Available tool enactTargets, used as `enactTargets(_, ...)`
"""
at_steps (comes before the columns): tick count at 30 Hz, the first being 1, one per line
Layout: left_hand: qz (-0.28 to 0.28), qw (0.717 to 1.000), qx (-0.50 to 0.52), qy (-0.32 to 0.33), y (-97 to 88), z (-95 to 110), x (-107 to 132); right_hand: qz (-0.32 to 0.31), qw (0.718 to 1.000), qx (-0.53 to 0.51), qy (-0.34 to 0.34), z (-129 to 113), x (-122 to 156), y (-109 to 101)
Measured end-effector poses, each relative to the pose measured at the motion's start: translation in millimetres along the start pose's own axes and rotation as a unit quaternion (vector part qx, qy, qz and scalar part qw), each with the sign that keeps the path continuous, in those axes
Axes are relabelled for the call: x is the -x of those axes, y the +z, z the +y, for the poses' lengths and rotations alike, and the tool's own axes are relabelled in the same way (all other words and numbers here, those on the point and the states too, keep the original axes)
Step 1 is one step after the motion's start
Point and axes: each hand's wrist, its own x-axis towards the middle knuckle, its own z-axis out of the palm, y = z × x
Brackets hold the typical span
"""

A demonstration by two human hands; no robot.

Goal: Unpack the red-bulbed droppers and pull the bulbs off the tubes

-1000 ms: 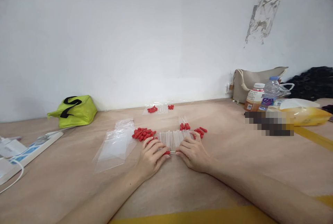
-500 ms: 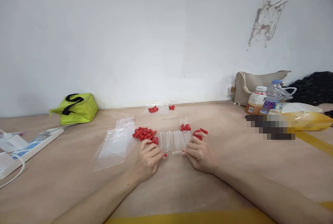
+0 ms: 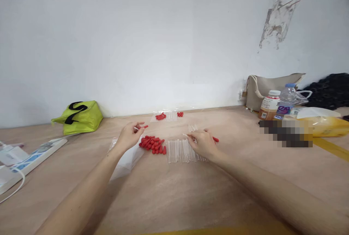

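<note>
My left hand (image 3: 130, 136) is raised over the clear plastic bags (image 3: 124, 164), its fingertips pinching a small red rubber bulb (image 3: 145, 126). A pile of red bulbs (image 3: 151, 143) lies just right of it. Held in the fingers of my right hand (image 3: 205, 144) is a thin clear dropper tube (image 3: 185, 135), its end pointing left. Below that hand, a row of clear tubes (image 3: 177, 151) lies side by side on the table. Beyond its knuckles, more tubes (image 3: 192, 127) show in part. One red bulb (image 3: 215, 139) peeks out at its right; my hand hides others there.
Against the wall lies a clear bag with red bulbs (image 3: 160, 116) and tubes. A lime-green bag (image 3: 83, 118) and a power strip (image 3: 35, 160) are at left. At right stand a brown drink bottle (image 3: 269, 106), a clear bottle (image 3: 286, 100), a grey bag (image 3: 256, 95) and a yellow packet (image 3: 324, 124).
My left hand has moved up and left, away from the tubes, with a red bulb. My right hand has lifted slightly and now has a tube pointing left.
</note>
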Motion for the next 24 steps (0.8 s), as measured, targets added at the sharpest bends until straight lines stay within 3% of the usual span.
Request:
enactTargets(6,-0.013,0.998,0.002,0.068,23.9,10.5,1.9,0.016,0.994,0.072,-0.076,-13.1,4.7,25.1)
enactTargets(11,-0.077,0.989,-0.073,0.107,43.2,15.6,10.8,-0.014,0.991,0.088,-0.103,-18.3,13.3,25.0)
enactTargets(16,-0.041,0.989,-0.126,0.061,43.0,4.0,5.7,-0.034,0.991,0.071,-0.106,-21.9,15.4,20.5)
enactTargets(21,-0.062,0.988,-0.134,0.043,43.8,-5.1,5.1,-0.041,0.992,0.049,-0.106,-22.8,17.6,22.5)
enactTargets(24,-0.029,0.992,-0.115,0.03,39.3,-6.2,3.1,-0.024,0.994,0.035,-0.097,-24.3,15.5,18.6)
